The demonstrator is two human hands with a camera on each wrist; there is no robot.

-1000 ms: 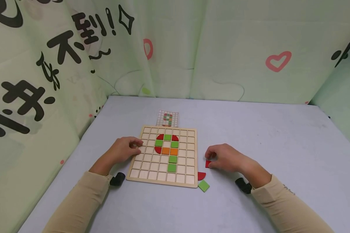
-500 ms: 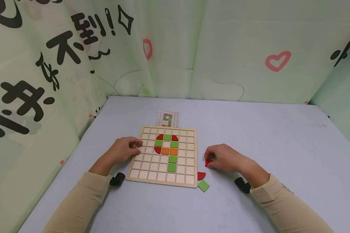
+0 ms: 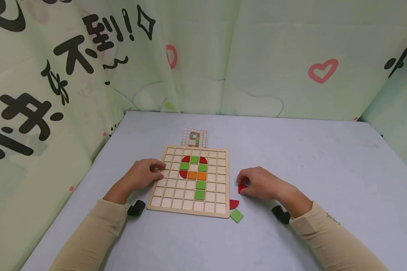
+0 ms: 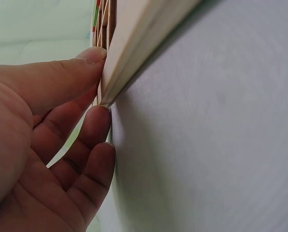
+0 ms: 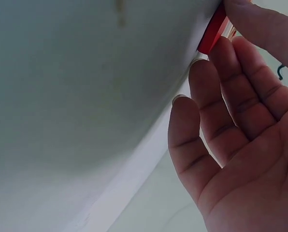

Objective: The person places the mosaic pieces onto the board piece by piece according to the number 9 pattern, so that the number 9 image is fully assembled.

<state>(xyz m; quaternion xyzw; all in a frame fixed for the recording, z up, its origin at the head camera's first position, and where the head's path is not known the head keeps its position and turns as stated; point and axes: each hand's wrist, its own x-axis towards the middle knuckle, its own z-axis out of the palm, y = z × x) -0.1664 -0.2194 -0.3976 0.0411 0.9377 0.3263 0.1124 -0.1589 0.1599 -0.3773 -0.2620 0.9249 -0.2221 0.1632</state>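
A wooden grid board [image 3: 155,204] lies on the table, with red, green and orange pieces set in some of its squares. At its left edge my left hand [image 3: 143,174] holds the rim; the left wrist view has the thumb [image 4: 88,60] over the rim and the fingertips against its side. To the right of the board my right hand [image 3: 262,183] pinches a red piece [image 3: 241,188] between thumb and fingers, low over the tabletop. The right wrist view shows this piece's red edge [image 5: 213,36]; its full shape is covered by the hand.
A printed pattern card [image 3: 195,137] lies behind the board, partly under its far edge. Near the board's lower right corner are a loose red curved piece [image 3: 234,204] and a green square tile [image 3: 236,215]. A printed curtain [image 3: 268,56] surrounds the table.
My right hand has shifted very slightly left toward the board, the red piece with it. The left hand and the board look unmoved.
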